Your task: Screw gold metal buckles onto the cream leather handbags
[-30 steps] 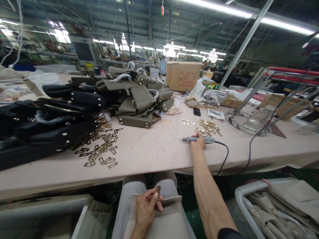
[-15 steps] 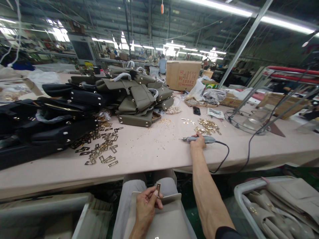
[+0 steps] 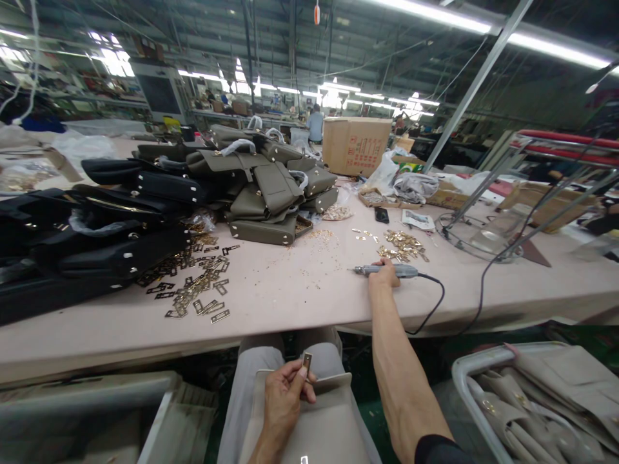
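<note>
My left hand [image 3: 286, 394] pinches a small metal plate [image 3: 307, 365] upright between thumb and fingers, over a beige bag piece [image 3: 324, 425] lying on my lap. Out on the table, my right hand [image 3: 384, 275] is wrapped round a grey electric screwdriver [image 3: 406, 270], whose tip points left and whose cord runs off to the right. Just beyond that hand is a pile of gold metal pieces [image 3: 403, 245]. Rectangular metal frames [image 3: 200, 287] are scattered at the left of the table.
Black bags [image 3: 111, 258] and olive bags [image 3: 275, 187] are heaped at the left and centre. A cardboard box [image 3: 356, 145], a phone [image 3: 382, 215] and a red-topped metal stool [image 3: 565, 145] stand behind. Bins [image 3: 459, 380] flank my legs. A person [image 3: 315, 124] is far off.
</note>
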The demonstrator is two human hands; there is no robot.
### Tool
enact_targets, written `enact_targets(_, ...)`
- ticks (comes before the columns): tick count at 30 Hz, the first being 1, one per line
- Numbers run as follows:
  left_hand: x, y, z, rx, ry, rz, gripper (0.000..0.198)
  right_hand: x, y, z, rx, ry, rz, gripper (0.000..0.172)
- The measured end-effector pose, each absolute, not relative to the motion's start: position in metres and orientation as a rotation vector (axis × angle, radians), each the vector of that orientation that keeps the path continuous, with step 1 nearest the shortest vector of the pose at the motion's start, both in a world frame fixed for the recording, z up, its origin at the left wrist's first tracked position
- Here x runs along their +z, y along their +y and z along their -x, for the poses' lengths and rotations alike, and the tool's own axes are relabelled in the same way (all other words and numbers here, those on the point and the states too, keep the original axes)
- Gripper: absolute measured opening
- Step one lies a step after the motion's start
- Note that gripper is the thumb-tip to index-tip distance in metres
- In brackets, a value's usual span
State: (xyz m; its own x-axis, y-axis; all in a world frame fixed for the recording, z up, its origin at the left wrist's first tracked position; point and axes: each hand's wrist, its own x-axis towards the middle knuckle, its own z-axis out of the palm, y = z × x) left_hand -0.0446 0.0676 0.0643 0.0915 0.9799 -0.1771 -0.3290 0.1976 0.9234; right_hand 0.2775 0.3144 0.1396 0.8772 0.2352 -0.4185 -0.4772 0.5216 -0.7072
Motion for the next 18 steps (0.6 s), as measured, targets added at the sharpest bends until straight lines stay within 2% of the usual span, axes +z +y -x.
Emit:
enact_targets(5, 0.059, 0.069, 0.045, 1.173, 1.029, -0.845, 0.056, 0.138, 0.313, -0.279, 0.411, 0.300, 0.946, 0.038)
enact_targets(18, 0.054, 0.069, 0.045, 1.181, 1.025, -0.848, 0.054, 0.139, 0.311, -0.278, 0.399, 0.293, 0.940, 0.041)
